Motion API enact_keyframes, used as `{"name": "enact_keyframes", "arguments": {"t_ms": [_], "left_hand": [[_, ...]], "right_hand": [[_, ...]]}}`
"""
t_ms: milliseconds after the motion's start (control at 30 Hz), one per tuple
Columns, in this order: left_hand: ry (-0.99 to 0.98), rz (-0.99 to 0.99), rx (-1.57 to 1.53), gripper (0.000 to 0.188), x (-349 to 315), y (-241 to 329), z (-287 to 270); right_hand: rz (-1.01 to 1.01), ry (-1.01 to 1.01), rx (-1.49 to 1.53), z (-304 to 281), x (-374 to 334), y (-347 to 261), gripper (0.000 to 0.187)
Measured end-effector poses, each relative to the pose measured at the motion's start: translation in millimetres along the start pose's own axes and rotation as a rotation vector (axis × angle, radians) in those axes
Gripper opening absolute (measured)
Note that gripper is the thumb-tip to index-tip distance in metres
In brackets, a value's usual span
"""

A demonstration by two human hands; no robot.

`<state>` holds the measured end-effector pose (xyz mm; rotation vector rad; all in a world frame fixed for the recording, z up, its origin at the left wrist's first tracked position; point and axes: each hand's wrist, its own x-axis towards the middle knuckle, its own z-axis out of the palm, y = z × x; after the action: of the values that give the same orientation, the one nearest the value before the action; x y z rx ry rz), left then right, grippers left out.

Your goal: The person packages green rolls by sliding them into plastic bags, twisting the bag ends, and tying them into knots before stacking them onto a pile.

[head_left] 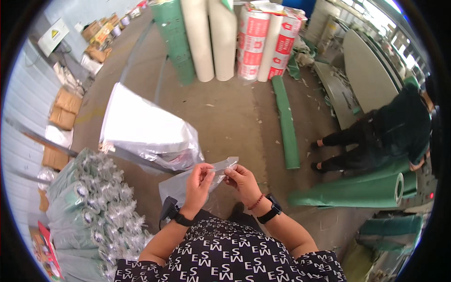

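On a workshop floor (225, 117), rolls (197, 42) stand upright while the left hand (198, 182) and right hand (244, 181) pinch clear plastic (216, 181), apparently keeping its edge taut.

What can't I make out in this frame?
Head view: clear plastic film, partly hidden by the left hand.
Head view: film under the right hand, covered by its fingers.
Head view: pile of wrapped green rolls, cut off by the bottom edge.
Head view: co-worker, head partly lost in the dark fisheye rim.
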<state>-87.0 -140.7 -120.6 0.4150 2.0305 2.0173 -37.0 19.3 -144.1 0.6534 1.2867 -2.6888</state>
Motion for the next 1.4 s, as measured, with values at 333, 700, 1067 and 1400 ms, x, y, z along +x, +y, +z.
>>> {"name": "enact_keyframes", "arguments": {"t_ms": [333, 700, 1067, 1400], "left_hand": [[-0.381, 0.119, 0.4, 0.013, 73.1, 17.1, 57.7], [-0.767, -0.351, 0.068, 0.01, 227.2, -15.0, 116.3], [-0.897, -0.779, -0.029, 0.008, 296.3, -62.9, 201.4], [-0.494, -0.949, -0.376, 0.013, 274.3, -86.4, 300.9]], "right_hand": [[-0.205, 0.159, 0.034, -55.4, 15.1, -65.2, 0.017], [-0.188, 0.369, 0.132, -103.8, 106.5, -143.5, 0.017], [-0.191, 0.602, 0.242, -199.6, 132.4, -145.7, 0.017], [-0.12, 0.403, 0.675, -316.2, 128.3, -177.7, 0.009]]}}
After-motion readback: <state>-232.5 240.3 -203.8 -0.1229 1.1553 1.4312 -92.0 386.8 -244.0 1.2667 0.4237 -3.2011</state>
